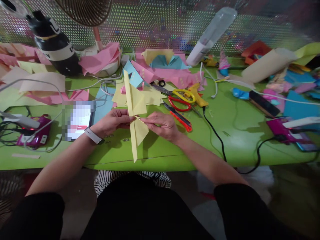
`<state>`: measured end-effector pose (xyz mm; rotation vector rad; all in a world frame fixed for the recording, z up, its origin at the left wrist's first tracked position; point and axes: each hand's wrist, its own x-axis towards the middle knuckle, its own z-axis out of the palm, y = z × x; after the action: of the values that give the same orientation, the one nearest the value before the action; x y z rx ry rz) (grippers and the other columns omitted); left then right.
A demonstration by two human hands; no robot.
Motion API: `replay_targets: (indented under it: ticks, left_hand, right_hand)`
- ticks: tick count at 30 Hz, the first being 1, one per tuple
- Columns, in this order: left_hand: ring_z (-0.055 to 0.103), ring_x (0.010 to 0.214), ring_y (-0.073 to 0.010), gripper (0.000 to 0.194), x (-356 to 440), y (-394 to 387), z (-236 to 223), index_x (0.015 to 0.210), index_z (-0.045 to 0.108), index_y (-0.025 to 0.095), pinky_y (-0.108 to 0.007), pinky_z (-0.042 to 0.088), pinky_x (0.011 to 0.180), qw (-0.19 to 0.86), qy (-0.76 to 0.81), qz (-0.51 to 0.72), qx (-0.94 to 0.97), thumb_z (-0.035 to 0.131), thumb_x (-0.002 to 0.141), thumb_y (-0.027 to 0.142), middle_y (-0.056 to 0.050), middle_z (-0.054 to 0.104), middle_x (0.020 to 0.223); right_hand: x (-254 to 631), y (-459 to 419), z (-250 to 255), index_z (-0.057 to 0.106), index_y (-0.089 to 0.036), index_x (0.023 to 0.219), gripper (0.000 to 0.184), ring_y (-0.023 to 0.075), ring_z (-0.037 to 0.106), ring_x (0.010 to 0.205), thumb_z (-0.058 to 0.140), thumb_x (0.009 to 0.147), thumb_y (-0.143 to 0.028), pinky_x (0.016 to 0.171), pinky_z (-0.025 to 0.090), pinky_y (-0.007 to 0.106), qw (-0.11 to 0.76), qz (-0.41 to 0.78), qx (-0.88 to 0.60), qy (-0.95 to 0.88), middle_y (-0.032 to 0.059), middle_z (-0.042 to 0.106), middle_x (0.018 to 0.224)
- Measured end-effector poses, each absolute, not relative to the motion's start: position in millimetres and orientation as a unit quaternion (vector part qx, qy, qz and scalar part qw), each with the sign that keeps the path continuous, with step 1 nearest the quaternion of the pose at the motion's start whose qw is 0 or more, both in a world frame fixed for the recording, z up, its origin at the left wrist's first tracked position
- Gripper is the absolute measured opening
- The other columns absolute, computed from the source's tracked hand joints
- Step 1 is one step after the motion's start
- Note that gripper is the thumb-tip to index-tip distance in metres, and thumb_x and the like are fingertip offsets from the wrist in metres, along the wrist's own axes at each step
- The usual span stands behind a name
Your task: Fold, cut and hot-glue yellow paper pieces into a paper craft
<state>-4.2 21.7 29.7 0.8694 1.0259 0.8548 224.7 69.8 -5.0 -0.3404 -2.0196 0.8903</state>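
A piece of pale yellow paper (140,104), folded and cut into two wing-like flaps along a long upright strip, is held above the green table. My left hand (119,119) pinches the strip near its middle from the left. From the right, the fingertips of my right hand (161,124) close on the paper where the two flaps meet. Just beyond my right hand lie a utility knife with a red handle (183,120), scissors with red and yellow handles (178,104) and a yellow glue gun (197,95). More yellow paper sheets (155,95) lie behind the held piece.
A phone (80,120) lies beside my left wrist. Magenta power strips (40,133) with cables sit at the left and right. Along the back stand a black bottle (58,50), a fan (97,36), a clear plastic bottle (212,35) and pink paper pieces (167,75). A paper roll (270,63) lies at right.
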Motion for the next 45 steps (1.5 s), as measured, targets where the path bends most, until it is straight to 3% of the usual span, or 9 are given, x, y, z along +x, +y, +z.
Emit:
replay_targets:
  ticks: [8, 16, 26, 34, 38, 41, 43, 45]
  left_hand:
    - [0.066, 0.077, -0.011, 0.013, -5.6, 22.8, 25.3, 0.086, 0.075, 0.015, -0.026, 0.056, 0.079, 0.69, 0.456, 0.382, 0.413, 0.078, 0.078, 0.025, -0.002, 0.072, 0.08]
    - [0.068, 0.082, -0.0123, 0.025, -8.4, 22.9, 26.9, 0.103, 0.075, 0.016, -0.025, 0.057, 0.076, 0.701, 0.442, 0.386, 0.405, 0.078, 0.079, 0.024, -0.005, 0.075, 0.094]
    - [0.069, 0.075, -0.0123, 0.021, -2.4, 23.3, 22.6, 0.091, 0.075, 0.013, -0.025, 0.058, 0.074, 0.704, 0.453, 0.413, 0.358, 0.079, 0.08, 0.03, -0.006, 0.075, 0.085]
    - [0.064, 0.061, -0.0081, 0.015, 6.2, 23.3, 19.0, 0.079, 0.073, 0.013, -0.019, 0.052, 0.06, 0.666, 0.496, 0.421, 0.366, 0.084, 0.072, 0.022, -0.002, 0.074, 0.073]
    - [0.07, 0.072, -0.0126, 0.022, 7.2, 21.2, 18.6, 0.09, 0.075, 0.012, -0.026, 0.058, 0.071, 0.651, 0.488, 0.435, 0.385, 0.083, 0.074, 0.025, -0.006, 0.077, 0.083]
    - [0.073, 0.086, -0.017, 0.028, 8.8, 19.4, 18.9, 0.1, 0.076, 0.013, -0.032, 0.059, 0.084, 0.638, 0.487, 0.441, 0.402, 0.082, 0.077, 0.028, -0.008, 0.079, 0.094]
    - [0.073, 0.087, -0.0174, 0.03, 9.6, 18.7, 18.1, 0.1, 0.076, 0.013, -0.033, 0.059, 0.085, 0.628, 0.486, 0.441, 0.418, 0.082, 0.076, 0.029, -0.008, 0.079, 0.095]
    - [0.073, 0.084, -0.0169, 0.031, 9.9, 18.6, 16.5, 0.099, 0.076, 0.013, -0.031, 0.059, 0.082, 0.624, 0.485, 0.438, 0.429, 0.084, 0.074, 0.03, -0.008, 0.079, 0.094]
  right_hand:
    - [228.6, 72.5, -2.2, 0.074, -0.027, 0.118, 0.028, 0.0136, 0.068, 0.081, 0.06, 0.096, -0.017, 0.067, 0.061, 0.027, 0.394, 0.217, -0.093, -0.888, 0.0031, 0.073, 0.093]
    - [228.5, 68.6, -3.3, 0.074, -0.03, 0.116, 0.027, 0.0144, 0.064, 0.083, 0.059, 0.097, -0.018, 0.064, 0.058, 0.029, 0.386, 0.183, -0.145, -0.893, 0.0033, 0.067, 0.097]
    - [230.0, 71.1, -9.3, 0.074, -0.03, 0.117, 0.027, 0.0144, 0.063, 0.083, 0.058, 0.097, -0.02, 0.065, 0.058, 0.029, 0.359, 0.186, -0.149, -0.902, 0.004, 0.065, 0.101]
    - [226.0, 67.8, -8.0, 0.073, -0.027, 0.112, 0.023, 0.0139, 0.065, 0.085, 0.055, 0.098, -0.023, 0.07, 0.059, 0.031, 0.338, 0.269, -0.152, -0.889, 0.0034, 0.066, 0.1]
    - [224.7, 64.9, -0.9, 0.067, -0.022, 0.107, 0.02, 0.0137, 0.063, 0.074, 0.053, 0.098, -0.032, 0.06, 0.056, 0.03, 0.353, 0.332, -0.212, -0.849, 0.003, 0.067, 0.091]
    - [222.5, 62.4, 3.6, 0.06, -0.019, 0.089, 0.029, 0.0114, 0.055, 0.055, 0.048, 0.099, -0.043, 0.045, 0.045, 0.026, 0.308, 0.413, -0.285, -0.808, -0.0002, 0.061, 0.07]
    - [220.1, 60.7, 5.6, 0.056, -0.02, 0.08, 0.034, 0.0103, 0.05, 0.048, 0.051, 0.098, -0.049, 0.041, 0.039, 0.026, 0.264, 0.466, -0.31, -0.786, -0.0026, 0.055, 0.061]
    - [217.8, 59.8, 6.5, 0.055, -0.02, 0.078, 0.035, 0.0101, 0.05, 0.047, 0.059, 0.094, -0.051, 0.041, 0.041, 0.026, 0.238, 0.508, -0.319, -0.764, -0.0033, 0.054, 0.06]
